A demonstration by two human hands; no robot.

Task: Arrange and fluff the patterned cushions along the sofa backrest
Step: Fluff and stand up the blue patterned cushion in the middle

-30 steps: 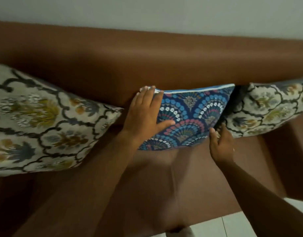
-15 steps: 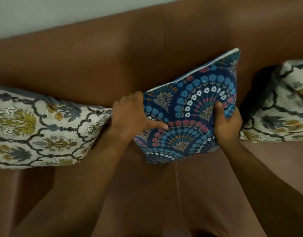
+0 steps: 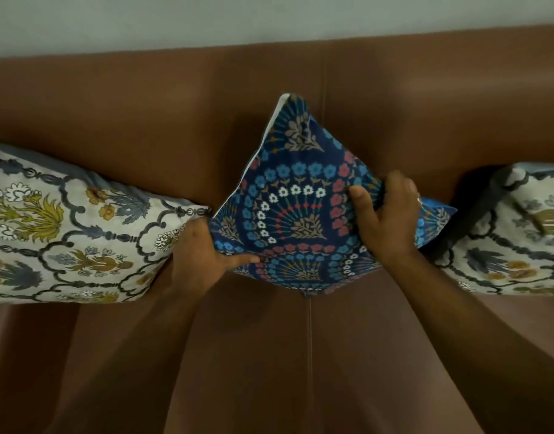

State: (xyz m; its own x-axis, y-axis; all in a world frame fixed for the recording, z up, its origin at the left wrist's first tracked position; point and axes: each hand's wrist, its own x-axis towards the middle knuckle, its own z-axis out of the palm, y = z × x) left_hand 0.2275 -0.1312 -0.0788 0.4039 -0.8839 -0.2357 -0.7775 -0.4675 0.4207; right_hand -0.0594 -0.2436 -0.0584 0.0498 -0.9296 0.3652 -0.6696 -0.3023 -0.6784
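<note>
A blue cushion (image 3: pixel 294 214) with fan and flower patterns stands tilted on one corner against the brown sofa backrest (image 3: pixel 144 114), in the middle. My left hand (image 3: pixel 206 255) grips its lower left edge, thumb on the front. My right hand (image 3: pixel 385 217) squeezes its right side, fingers wrapped behind. A cream floral cushion (image 3: pixel 66 233) leans against the backrest at the left, touching my left hand. A second cream floral cushion (image 3: pixel 513 239) leans at the right, partly cut off by the frame edge.
The brown sofa seat (image 3: pixel 300 355) stretches below the cushions, with a seam down its middle. A pale wall (image 3: pixel 269 17) rises behind the backrest.
The blue cushion has turned from lying flat along the backrest to standing on a corner. My right hand came up from the seat and took hold of its right side.
</note>
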